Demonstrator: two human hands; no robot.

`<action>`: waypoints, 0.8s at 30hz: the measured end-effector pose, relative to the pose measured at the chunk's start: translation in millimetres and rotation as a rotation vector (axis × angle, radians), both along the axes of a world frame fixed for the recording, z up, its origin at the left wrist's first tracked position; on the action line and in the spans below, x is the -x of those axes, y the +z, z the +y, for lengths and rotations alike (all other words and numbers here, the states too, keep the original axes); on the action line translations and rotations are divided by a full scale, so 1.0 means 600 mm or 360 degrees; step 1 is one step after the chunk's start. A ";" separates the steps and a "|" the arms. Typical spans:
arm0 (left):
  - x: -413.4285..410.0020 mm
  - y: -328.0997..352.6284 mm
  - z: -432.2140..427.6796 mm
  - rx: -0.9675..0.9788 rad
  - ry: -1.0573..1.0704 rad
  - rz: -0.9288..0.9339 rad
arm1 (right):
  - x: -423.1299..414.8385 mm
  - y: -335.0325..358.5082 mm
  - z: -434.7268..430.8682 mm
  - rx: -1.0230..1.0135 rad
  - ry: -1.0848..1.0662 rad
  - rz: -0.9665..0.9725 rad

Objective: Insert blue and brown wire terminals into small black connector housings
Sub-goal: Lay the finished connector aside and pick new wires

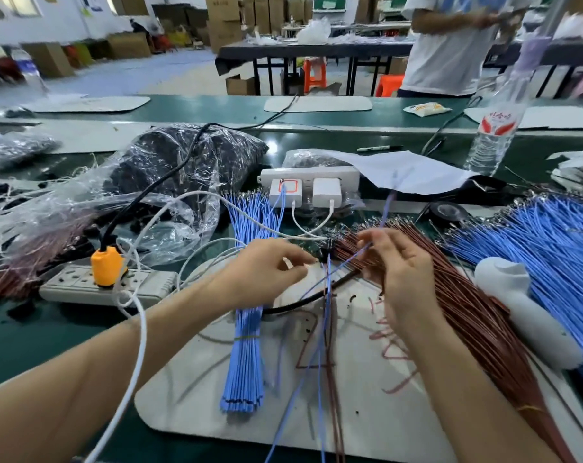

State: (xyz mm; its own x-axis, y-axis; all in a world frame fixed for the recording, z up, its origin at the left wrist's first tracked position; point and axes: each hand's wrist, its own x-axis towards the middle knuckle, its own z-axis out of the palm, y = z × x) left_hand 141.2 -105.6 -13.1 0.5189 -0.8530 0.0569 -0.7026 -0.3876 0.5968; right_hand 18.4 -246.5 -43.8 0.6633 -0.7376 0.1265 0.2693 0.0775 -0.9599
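While both hands work above the middle of the white mat (383,422) on the green table (33,345), the head view shows an insertion in hand rather than finished. The left hand (266,272) has its fingers curled, thumb and forefinger pinching at a small black housing (327,252) between the two hands, though blur hides the exact grip. The right hand (403,279) pinches a single blue wire (357,253) near its upper end, angled toward that housing. A few blue and brown leads trail from this spot toward the mat's near edge, which suggests only some pieces are done. Much seems left: a tied blue bundle (245,345) lies on the mat's left side, a thick brown bundle (467,312) crosses its right side, and a loose blue heap (550,248) spreads at the table's right edge.
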 end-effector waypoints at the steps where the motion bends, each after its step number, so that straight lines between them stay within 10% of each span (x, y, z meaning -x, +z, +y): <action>1: -0.008 0.001 0.007 0.0040 0.0048 0.0072 | 0.003 0.006 -0.009 -0.0185 -0.0023 -0.0115; 5: -0.010 0.017 0.023 0.0226 -0.0048 0.0502 | 0.015 0.020 -0.037 -0.0650 0.0191 -0.0488; 11: 0.054 0.023 -0.032 0.0592 -0.0215 0.1173 | 0.011 0.002 -0.022 -0.0030 0.0920 -0.0162; 24: 0.053 0.034 -0.091 0.1090 0.0212 0.1570 | 0.019 0.027 -0.016 0.0608 0.0673 0.0086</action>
State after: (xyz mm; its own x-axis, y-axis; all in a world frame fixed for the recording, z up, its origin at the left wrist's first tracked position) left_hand 109.5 -160.0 7.3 0.6756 -0.7373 0.0063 0.1922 0.1844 0.9639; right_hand 6.9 -256.2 -27.5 0.9038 -0.3149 0.2897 0.2399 -0.1876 -0.9525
